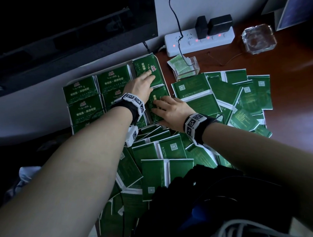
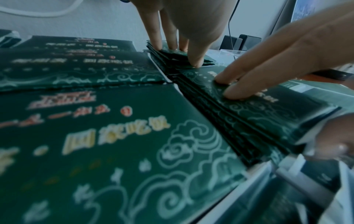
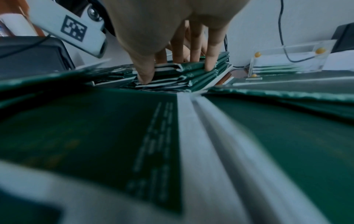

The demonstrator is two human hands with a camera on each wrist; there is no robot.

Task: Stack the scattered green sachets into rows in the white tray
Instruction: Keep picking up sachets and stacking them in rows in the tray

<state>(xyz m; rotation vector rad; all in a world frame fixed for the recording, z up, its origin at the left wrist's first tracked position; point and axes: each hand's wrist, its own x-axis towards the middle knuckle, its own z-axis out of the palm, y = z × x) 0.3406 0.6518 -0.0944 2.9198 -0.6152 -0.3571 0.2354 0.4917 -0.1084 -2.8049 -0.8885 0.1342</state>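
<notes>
Head view, hands: the left hand lies flat, fingers straight and slightly spread, on the far right stack in the white tray; the right hand presses the near right stack, thumb at its near edge.
Head view, sachets: many loose green sachets cover the wooden table around the tray.
Left wrist view, risk: the fingertips press only near one edge, so I think the glossy stack can slide and fan out.
Right wrist view, risk: the thumb digs among uneven edges; lifting carelessly may drag top sachets over the low rim.
</notes>
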